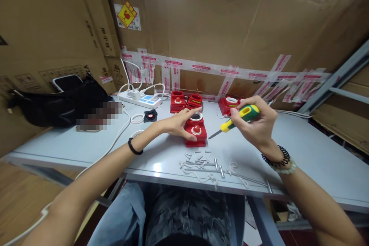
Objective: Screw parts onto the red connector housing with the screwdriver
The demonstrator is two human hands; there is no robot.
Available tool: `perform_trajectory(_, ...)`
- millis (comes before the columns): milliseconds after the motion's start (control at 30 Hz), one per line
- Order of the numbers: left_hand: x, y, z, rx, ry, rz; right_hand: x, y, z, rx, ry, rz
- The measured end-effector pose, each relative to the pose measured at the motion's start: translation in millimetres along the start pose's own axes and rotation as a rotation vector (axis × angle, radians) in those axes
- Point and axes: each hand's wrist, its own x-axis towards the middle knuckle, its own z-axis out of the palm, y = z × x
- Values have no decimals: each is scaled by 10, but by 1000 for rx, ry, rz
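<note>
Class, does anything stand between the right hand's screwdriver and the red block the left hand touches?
Nothing visible stands between the screwdriver and the red block; the screws lie lower in the picture, off that line.

Left fingers (pixel 189 135) partly hide red box (pixel 197 130); edge crops right arm (pixel 314 196)

Red and upright on the table (pixel 245 157), the box (pixel 199 137) we hold shows a small red dome in a scalloped white collar on its low front, while a white ring circles a dark centre on its raised rear. Just to its right, the screwdriver (pixel 229 125) we grip slants downward, its yellow-and-green handle high, its slim dark shaft pointing lower left, the tip near the box's right side, a narrow gap showing between.
</note>
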Motion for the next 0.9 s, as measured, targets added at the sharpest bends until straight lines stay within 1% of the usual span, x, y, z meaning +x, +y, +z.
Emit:
perform_trajectory(167,1,13,13,0,40,-15,-17,71,71,80,-144,177)
perform_trajectory(267,10,10,30,-3,53,-26,-66,94,126,141,-195,243)
perform_trajectory(333,17,7,40,1,49,-32,-102,85,170,164,-207,268)
perform_trajectory(533,33,-24,68,-11,68,-11,-186,-4,285,247,-220,305)
perform_trajectory(700,42,-54,72,-2,71,11,-222,-68,311,226,-167,276)
perform_trajectory(900,42,-53,69,25,88,27,-259,-134,332,222,-240,196)
